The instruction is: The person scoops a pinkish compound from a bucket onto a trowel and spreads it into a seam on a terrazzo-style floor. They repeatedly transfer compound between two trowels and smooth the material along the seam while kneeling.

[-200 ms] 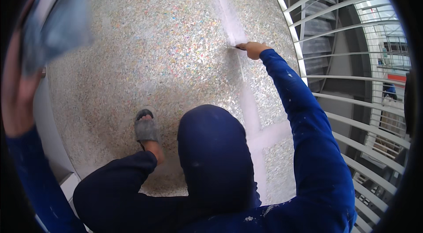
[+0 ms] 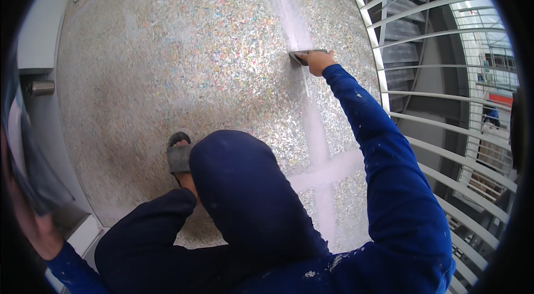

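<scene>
My right hand (image 2: pixel 319 62) grips a putty knife (image 2: pixel 307 53) with a wide dark blade. Its blade meets the speckled floor (image 2: pixel 167 55) across a pale pinkish-white filler strip (image 2: pixel 288 13). That strip runs from the far side back beneath my arm, and a thin whiter line shows along it just nearer than the knife. At the left rim, my left hand (image 2: pixel 41 233) is closed on a smooth grey flat thing (image 2: pixel 41 166), blurred and partly cut off, so its kind is unclear. The fingers are largely hidden by it.
White railing bars (image 2: pixel 439 66) stand along the right, with grey steps (image 2: pixel 403 27) beyond. A second filler strip (image 2: pixel 334 169) crosses the first near my knee. At the left are a white wall (image 2: pixel 41 27) and a metal cylinder (image 2: pixel 43 88). My sandalled foot (image 2: pixel 179 155) rests on the floor.
My left hand and the grey flat thing have dropped nearer me along the left rim. The putty knife's blade has turned so more shows, and my knee has swung left.
</scene>
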Motion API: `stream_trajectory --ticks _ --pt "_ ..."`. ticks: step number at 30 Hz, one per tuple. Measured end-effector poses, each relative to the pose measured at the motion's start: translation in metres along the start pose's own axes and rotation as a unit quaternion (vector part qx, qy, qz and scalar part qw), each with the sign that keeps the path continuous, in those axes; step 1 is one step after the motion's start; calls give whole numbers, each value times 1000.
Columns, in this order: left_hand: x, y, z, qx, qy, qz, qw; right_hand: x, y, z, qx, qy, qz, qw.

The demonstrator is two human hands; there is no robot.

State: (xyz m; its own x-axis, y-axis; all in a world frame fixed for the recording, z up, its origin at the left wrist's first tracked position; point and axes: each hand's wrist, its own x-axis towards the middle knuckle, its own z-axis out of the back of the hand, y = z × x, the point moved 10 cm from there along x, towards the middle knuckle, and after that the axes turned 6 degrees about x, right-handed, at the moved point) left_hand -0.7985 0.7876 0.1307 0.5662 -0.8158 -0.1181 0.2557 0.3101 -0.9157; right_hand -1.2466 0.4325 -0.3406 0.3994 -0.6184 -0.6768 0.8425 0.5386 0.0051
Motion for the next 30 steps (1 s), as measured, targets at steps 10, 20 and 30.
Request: stream_trajectory --ticks 10,20,30 --pt "-73 62 72 213 -41 137 967 -75 6 -61 -90 -88 27 992" --pt "-98 267 -100 275 205 247 906 -167 7 -142 -62 -83 31 994" --pt "-172 417 -259 273 357 327 831 -1 12 31 -29 -102 -4 994"
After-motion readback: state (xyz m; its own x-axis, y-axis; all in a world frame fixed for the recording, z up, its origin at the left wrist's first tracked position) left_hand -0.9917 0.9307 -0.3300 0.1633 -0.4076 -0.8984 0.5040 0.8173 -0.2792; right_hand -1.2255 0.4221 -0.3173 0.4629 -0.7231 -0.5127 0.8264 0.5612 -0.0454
